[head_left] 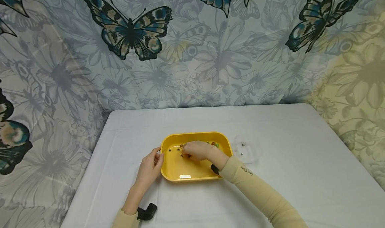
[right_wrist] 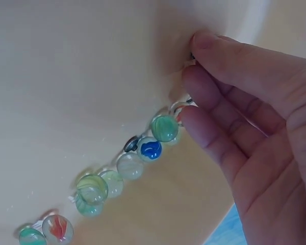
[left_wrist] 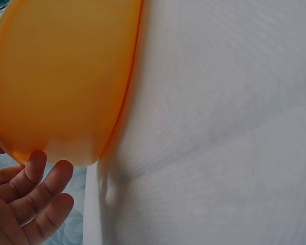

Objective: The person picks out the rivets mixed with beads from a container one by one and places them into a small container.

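Observation:
My left hand [head_left: 151, 162] holds the left end of a yellow tray [head_left: 187, 173], its fingers loosely bent at the outer wall and rim. Inside the tray is my right hand [head_left: 198, 150], fingertips down near the bottom. In the right wrist view its thumb and index finger pinch a small dark piece [right_wrist: 193, 55], mostly hidden by the fingertips. Glass marbles [right_wrist: 93, 189], green, clear, blue and red, lie in a row along the tray's edge beside the other fingers. A small dark metallic piece [right_wrist: 131, 144] lies among them. More small dark pieces [head_left: 178, 149] dot the tray's left half.
A clear shallow dish [head_left: 249, 156] stands right of the tray, with small dark bits [head_left: 242, 154] in it. White cloth covers the table [head_left: 135, 127]. Behind it hangs butterfly-patterned fabric [head_left: 222, 61]. Black wrist straps [head_left: 147, 212] show at the sleeves.

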Motion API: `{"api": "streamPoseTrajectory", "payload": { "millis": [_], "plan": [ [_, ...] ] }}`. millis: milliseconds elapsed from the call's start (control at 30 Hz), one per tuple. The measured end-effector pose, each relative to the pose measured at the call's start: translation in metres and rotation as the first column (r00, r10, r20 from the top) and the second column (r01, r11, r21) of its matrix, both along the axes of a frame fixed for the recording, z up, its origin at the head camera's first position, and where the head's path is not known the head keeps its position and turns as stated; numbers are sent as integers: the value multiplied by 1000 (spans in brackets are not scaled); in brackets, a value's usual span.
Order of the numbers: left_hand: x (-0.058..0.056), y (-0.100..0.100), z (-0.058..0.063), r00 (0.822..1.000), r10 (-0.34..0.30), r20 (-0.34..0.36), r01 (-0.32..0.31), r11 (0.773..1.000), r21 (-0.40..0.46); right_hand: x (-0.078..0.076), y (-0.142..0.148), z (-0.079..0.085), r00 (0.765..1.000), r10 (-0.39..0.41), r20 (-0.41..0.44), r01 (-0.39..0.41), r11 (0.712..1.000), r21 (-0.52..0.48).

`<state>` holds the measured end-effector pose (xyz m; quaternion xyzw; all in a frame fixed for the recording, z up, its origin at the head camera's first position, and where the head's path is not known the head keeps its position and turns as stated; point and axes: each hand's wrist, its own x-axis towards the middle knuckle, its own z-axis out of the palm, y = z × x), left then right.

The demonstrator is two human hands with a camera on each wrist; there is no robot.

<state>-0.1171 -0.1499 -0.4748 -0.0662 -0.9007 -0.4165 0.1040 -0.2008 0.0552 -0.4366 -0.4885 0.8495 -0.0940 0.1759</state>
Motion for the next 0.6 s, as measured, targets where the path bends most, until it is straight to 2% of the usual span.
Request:
{"api": "streamPoseTrajectory", "payload": {
  "millis": [600],
  "plan": [
    [0,-1,-1,1000,-5,-8,5,1000,0,0,0,0,1000,22,-7,-23,1000,-4]
  ]
}}
